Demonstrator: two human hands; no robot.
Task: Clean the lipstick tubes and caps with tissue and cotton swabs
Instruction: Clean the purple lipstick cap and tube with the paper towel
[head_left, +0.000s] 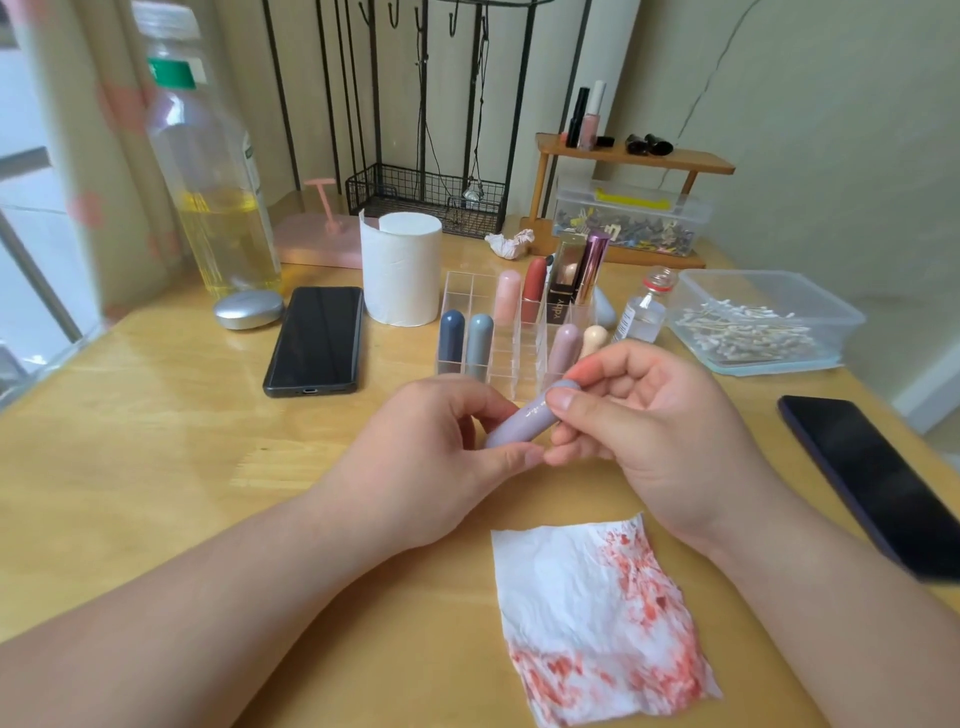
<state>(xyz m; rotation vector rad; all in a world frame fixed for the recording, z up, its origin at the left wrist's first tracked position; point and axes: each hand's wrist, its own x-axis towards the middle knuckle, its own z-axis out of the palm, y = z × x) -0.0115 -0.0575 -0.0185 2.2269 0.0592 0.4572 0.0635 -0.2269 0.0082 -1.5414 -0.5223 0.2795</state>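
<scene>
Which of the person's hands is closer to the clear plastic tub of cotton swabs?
Right. The right hand sits nearer the camera and left of the clear plastic tub of cotton swabs; the left hand is farther left, across the lilac lipstick tube both hold.

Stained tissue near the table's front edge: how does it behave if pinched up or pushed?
The stained tissue is a thin, crinkled single sheet, so probably floppy and very light; it should drape from one corner. Pushed across the table, it will likely bunch rather than slide.
</scene>
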